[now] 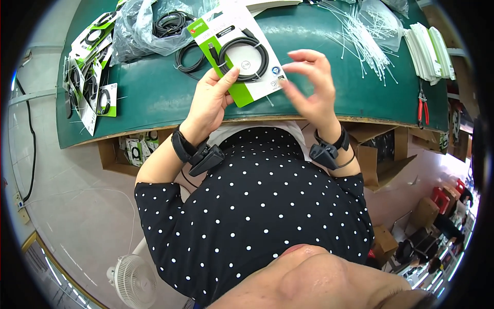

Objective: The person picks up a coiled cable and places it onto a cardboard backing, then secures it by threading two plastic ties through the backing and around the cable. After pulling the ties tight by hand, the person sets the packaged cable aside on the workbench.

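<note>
My left hand (pixel 212 98) is closed on the lower left edge of a white and green backing card (pixel 241 93), thumb on its front. On the card sits a coiled black cable (pixel 266 57), held by pale ties, with a plug at each end of the coil. The card is tilted above the table edge. My right hand (pixel 315 92) is at the card's right edge, fingers spread and curved, thumb tip close to the edge; whether it touches cannot be told. Behind the card, another coiled black cable (pixel 186 67) lies on the green table (pixel 154 98).
Finished-looking carded cables (pixel 90 67) are piled at the left. A clear plastic bag (pixel 135 31) holds more coiled cables. White cable ties (pixel 363 44) lie scattered at the right, beside stacked cards (pixel 424 54) and red-handled cutters (pixel 423 109). Cardboard boxes (pixel 378 159) stand under the table edge.
</note>
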{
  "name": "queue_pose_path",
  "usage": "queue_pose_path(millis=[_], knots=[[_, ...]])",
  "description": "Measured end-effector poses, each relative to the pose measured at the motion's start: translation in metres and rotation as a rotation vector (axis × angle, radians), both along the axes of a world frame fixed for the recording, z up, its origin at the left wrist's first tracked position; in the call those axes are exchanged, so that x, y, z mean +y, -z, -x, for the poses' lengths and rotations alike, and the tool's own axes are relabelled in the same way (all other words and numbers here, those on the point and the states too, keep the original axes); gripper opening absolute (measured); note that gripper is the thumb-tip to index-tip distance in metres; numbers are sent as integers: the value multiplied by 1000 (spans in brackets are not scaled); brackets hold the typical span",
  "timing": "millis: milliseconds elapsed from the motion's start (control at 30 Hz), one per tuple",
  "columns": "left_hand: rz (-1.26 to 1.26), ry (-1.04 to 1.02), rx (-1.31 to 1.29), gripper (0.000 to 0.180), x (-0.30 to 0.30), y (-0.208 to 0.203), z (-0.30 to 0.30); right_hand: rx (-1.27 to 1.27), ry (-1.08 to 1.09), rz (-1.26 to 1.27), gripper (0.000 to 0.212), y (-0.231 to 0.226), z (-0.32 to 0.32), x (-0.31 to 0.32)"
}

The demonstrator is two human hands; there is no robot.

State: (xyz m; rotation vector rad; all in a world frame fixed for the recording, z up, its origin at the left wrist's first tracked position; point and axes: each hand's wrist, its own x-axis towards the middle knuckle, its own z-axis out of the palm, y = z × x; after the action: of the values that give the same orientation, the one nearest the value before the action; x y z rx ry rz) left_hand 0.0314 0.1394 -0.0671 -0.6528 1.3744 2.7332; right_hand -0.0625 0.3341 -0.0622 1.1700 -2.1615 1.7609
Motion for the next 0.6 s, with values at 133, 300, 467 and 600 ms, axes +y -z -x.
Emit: queue_pose_path(millis=[133,300,467,600], knots=[[45,45,7,22,8,-4,2,300,36,-116,21,-7,-6,-12],[-9,93,-14,23,11,-5,2,308,26,-149,23,-4,-5,-10],[-2,83,-6,24,13,-6,3,282,50,-119,19,0,-3,-12],[123,52,-1,24,15,-2,3,286,30,-215,20,-9,1,-12]])
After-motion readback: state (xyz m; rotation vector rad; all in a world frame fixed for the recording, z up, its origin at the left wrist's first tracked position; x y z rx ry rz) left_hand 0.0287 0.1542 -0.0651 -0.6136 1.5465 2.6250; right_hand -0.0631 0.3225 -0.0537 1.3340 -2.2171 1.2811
